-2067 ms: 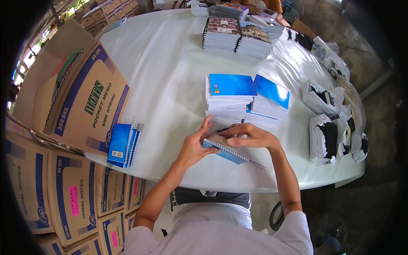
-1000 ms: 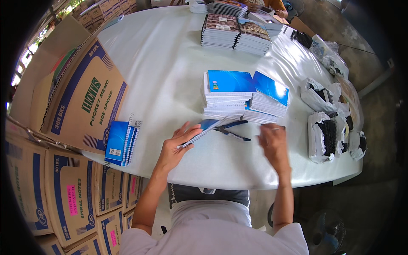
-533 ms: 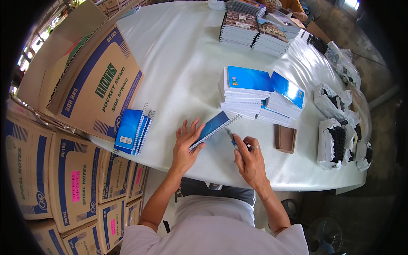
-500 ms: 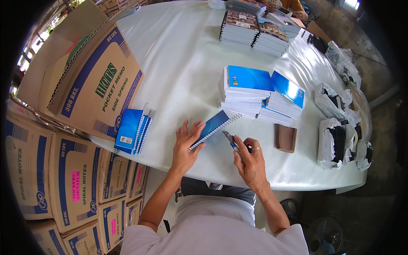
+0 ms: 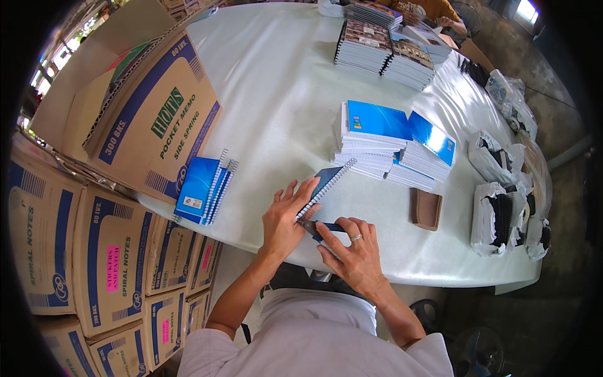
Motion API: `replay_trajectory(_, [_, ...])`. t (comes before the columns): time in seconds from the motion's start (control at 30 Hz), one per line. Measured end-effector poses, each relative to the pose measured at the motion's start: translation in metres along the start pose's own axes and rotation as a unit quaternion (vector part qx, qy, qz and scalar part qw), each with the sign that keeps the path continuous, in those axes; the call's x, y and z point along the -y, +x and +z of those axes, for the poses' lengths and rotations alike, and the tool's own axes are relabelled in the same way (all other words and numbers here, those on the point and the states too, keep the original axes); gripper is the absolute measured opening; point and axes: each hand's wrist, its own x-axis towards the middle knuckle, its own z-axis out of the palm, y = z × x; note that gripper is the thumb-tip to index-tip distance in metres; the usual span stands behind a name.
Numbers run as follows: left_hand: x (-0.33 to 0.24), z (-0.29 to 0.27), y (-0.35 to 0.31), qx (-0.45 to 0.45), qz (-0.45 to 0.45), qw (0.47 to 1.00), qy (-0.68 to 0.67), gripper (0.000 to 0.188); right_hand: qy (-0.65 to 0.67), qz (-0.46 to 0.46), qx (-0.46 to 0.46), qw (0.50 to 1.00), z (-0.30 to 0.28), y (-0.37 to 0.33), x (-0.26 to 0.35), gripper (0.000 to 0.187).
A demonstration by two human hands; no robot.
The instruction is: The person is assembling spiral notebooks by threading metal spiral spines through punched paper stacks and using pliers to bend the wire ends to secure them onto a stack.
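Head view shows a white tabletop (image 5: 276, 94) with a small blue spiral notebook (image 5: 325, 186) lying near its front edge. Left hand (image 5: 284, 220) lies flat on this notebook, fingers spread wide, and presses it down. Right hand (image 5: 353, 250) sits just to the right of the notebook, touching the left hand, and its grip is pressed together, pinching a small dark tool (image 5: 321, 229) between thumb and fingers at the notebook's near corner. Just behind the notebook stand two stacks of blue-covered notebooks (image 5: 389, 141). To the right of the notebook lies a small brown tray (image 5: 427, 210), and farther right sit white bags of black coils (image 5: 502, 210). To the left of the notebook lies a little pile of blue spiral notebooks (image 5: 202, 187), leaning by a big open cardboard box (image 5: 141, 116). Well behind the notebook, at the far end, are stacks of brown-covered books (image 5: 386, 53).
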Motion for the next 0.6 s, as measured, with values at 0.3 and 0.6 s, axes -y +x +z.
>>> replay_trajectory(0.3, [-0.001,-0.015,0.001,-0.056,0.06,0.981,0.178,0.059,0.418,0.216,0.19,0.862,-0.019,0.023,0.0,0.033])
replay_trajectory(0.6, [0.09,-0.146,-0.013,-0.076,0.002,0.941,0.329,0.055,-0.031,0.167,0.074,0.983,-0.01,-0.005,-0.086,0.036])
